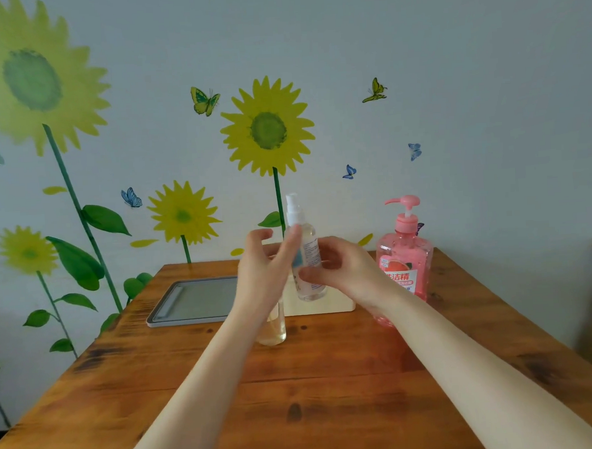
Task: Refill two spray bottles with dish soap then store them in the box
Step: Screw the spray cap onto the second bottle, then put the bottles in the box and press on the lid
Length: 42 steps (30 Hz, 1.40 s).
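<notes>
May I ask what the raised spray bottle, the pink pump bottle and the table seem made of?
The spray bottle looks like clear plastic, though glass is possible: it is see-through. The pink pump bottle seems translucent tinted plastic. The table is likely varnished wood, by its grain, knots and sheen.

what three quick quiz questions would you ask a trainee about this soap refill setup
1. True or false: the clear plastic spray bottle held in the right hand has its white nozzle on.
2. The plastic pump bottle of dish soap is: A pink, B green, C blue.
3. Fill in: the flat grey rectangular tray lies to the ___ of the cream box.
Key: 1 true; 2 A; 3 left.
</notes>
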Tool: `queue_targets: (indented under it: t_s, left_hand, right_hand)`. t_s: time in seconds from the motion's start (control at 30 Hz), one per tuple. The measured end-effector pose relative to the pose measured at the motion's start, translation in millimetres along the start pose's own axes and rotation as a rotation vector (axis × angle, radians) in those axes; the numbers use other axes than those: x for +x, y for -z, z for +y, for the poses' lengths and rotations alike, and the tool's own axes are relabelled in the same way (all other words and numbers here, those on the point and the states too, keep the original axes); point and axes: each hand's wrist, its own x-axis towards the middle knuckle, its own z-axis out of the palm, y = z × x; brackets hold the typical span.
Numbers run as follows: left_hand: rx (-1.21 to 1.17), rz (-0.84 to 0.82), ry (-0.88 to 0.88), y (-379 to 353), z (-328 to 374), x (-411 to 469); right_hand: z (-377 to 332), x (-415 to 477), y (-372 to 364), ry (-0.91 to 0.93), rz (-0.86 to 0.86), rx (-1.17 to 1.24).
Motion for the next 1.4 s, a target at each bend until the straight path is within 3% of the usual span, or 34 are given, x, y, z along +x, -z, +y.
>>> queue_targets:
  t_s: [0.13, 0.4, 0.67, 0.9, 1.07, 1.4]
  left_hand:
    - [0.049, 0.111, 0.008, 23.1, -16.9, 27.1]
    - [0.411, -0.023, -0.002, 45.8, -61.5, 77.0]
    - [0.880, -0.431, -0.105, 45.2, -105.8, 108.4]
    - [0.972, -0.493, -0.268, 42.8, -120.0, 119.4]
    - [0.984, -0.456, -0.261, 36.5, -117.4, 124.7]
    - [1.035, -0.464, -0.288, 34.4, -118.0, 130.5]
  right_hand:
    - [1.6, 22.7, 15.2, -0.016, 0.005, -0.100]
    - [26.7, 88.7, 26.5, -0.023, -0.032, -0.478]
    - [82.4, 148.0, 20.3, -0.081, -0.229, -0.951]
    - [132.0, 175.4, 8.2, -0.185, -0.420, -1.121]
    - [151.5, 191.4, 0.0, -0.243, -0.544, -1.183]
    - [184.6, 203.7, -11.0, -0.314, -0.605, -1.225]
